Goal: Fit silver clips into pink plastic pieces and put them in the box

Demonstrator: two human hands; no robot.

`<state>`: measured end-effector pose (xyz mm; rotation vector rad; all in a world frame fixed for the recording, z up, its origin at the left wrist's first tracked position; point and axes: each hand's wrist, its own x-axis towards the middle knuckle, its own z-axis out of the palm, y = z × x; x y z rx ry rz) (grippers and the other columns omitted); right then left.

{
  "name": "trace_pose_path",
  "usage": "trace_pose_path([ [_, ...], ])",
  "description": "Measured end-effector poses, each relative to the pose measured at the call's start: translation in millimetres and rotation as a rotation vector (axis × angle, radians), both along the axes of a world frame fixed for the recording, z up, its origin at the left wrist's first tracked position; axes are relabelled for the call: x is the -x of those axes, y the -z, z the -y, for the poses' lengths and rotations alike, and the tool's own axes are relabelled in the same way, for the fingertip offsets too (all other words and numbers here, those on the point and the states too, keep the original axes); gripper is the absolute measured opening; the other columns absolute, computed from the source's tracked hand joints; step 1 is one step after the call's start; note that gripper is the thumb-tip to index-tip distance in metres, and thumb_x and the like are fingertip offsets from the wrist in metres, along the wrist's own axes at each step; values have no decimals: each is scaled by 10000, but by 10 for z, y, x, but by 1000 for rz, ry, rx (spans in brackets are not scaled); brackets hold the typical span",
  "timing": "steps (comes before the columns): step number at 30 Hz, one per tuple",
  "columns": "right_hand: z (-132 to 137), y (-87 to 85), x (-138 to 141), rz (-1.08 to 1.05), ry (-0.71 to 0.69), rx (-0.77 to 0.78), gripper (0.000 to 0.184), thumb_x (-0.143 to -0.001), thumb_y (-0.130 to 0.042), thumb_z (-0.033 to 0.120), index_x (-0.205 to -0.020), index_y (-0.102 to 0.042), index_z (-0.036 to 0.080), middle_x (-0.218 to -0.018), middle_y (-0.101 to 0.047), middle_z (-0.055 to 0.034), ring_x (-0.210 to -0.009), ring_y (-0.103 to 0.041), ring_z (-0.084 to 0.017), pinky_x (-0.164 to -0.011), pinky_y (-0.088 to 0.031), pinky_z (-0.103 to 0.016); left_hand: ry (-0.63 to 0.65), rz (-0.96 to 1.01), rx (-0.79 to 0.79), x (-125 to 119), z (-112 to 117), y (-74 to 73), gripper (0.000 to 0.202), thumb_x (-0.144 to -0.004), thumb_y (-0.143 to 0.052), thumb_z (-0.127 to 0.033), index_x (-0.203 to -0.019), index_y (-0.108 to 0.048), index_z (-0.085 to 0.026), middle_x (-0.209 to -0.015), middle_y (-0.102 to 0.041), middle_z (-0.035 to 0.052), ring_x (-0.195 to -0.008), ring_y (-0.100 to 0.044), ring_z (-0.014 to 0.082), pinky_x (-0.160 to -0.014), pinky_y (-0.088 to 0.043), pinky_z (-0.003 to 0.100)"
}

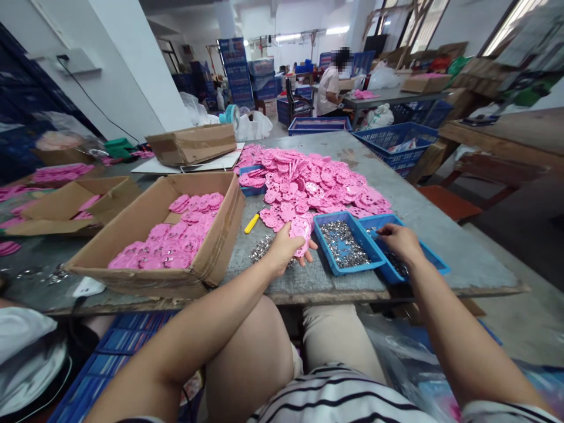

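Observation:
My left hand (284,251) is closed on a flat pink plastic piece (302,229) with a scalloped edge, held upright above the table with the thumb across it. My right hand (402,242) is over the right blue tray (434,258), fingertips pinched together; whatever is between them is too small to make out. Beside it, the left blue tray (339,271) holds many small shiny metal parts (343,242). A large heap of similar pink pieces (315,182) lies beyond my hands. Loose metal parts (261,249) are scattered by my left wrist.
A yellow-handled tool (252,223) lies left of the heap. An open cardboard box (220,258) with rows of pink pieces stands on the left. Behind it is another cardboard box (194,144). Blue crates (396,153) stand past the table, where a person (328,91) sits.

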<state>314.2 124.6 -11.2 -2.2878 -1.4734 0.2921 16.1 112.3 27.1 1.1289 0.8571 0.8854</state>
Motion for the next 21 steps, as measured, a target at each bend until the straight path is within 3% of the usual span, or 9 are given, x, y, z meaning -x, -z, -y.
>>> trace_pose_path([
  [7, 4, 41, -52, -200, 57, -209, 72, -586, -628, 150, -569, -628, 220, -614, -670, -11, -632, -603, -192, -629, -438, -303, 5, -1, -5, 10, -8, 26, 424, -597, -512, -174, -1013, -427, -182, -680, -682, 2, -421, -585, 122, -353, -399, 191],
  [11, 31, -38, 55, -332, -2, -362, 75, -617, -671, 281, -635, -673, 208, -631, -686, -19, -606, -588, -179, -600, -442, -301, 2, 2, -1, 1, -11, 31, 399, -611, -541, -184, -994, -433, -178, -705, -682, 4, -435, -587, 114, -360, -402, 190],
  [16, 159, -245, 663, -540, -372, -463, 189, -638, -721, 381, -711, -717, 207, -721, -716, -36, -672, -618, -184, -641, -476, -307, -5, 4, 7, -39, 8, 30, 435, -593, -643, -220, -971, -436, -171, -714, -656, -7, -478, -598, 113, -377, -421, 198],
  [19, 218, -286, 1075, -529, -601, -484, 157, -729, -688, 366, -720, -730, 215, -742, -712, -40, -705, -633, -182, -655, -482, -306, 5, 40, 12, -61, 21, 30, 476, -566, -700, -244, -961, -449, -163, -727, -654, -1, -491, -609, 120, -391, -438, 209],
  [21, 230, -258, 1258, -474, -671, -516, 147, -781, -662, 333, -733, -743, 221, -743, -705, -42, -709, -634, -175, -658, -484, -302, -5, 71, 19, -64, 21, 34, 512, -538, -746, -265, -946, -456, -161, -740, -656, 1, -485, -608, 118, -396, -443, 212],
])
